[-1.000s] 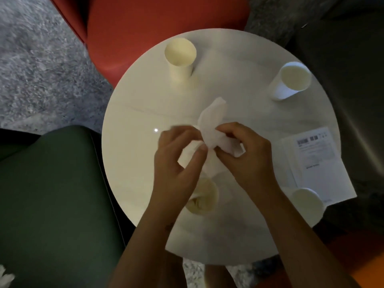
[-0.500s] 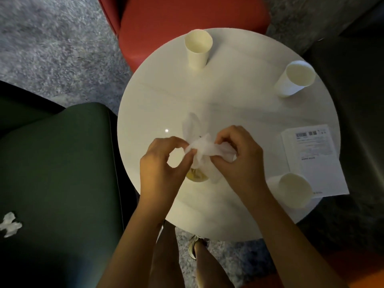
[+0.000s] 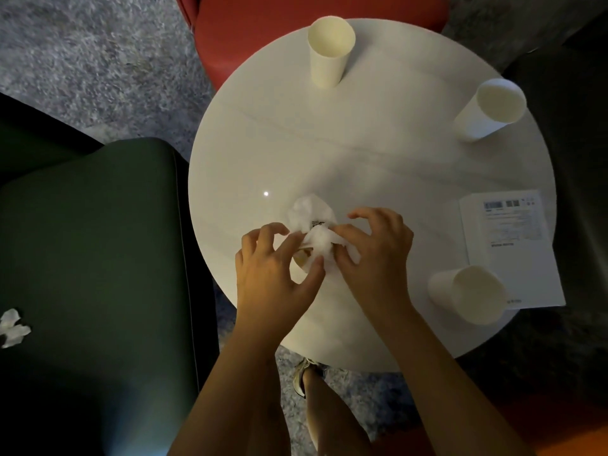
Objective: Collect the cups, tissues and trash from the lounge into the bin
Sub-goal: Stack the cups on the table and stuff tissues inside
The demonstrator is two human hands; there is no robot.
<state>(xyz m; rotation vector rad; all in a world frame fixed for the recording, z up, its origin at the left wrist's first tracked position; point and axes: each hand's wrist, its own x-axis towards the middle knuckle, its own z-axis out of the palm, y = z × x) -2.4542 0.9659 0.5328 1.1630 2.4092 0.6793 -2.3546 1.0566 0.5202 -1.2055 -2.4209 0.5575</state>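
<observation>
On the round white table (image 3: 362,149), my left hand (image 3: 273,274) and my right hand (image 3: 375,251) pinch a crumpled white tissue (image 3: 312,222) between their fingertips, just above a paper cup (image 3: 301,256) that they mostly hide. A cream cup (image 3: 329,51) stands at the table's far edge. A second white cup (image 3: 490,108) sits at the far right and a third (image 3: 467,292) at the near right. A printed paper sheet (image 3: 506,235) lies under that near cup. Another crumpled tissue (image 3: 11,327) lies on the dark green seat.
A dark green chair (image 3: 92,258) stands left of the table, a red chair (image 3: 263,24) behind it and a dark seat (image 3: 582,159) to the right. Grey carpet (image 3: 82,60) covers the floor. My leg and shoe (image 3: 306,376) show below the table edge.
The tissue, which stuck up long and loose between my hands, is now bunched into a tighter wad low over the hidden cup. The view has shifted, so the table sits further right.
</observation>
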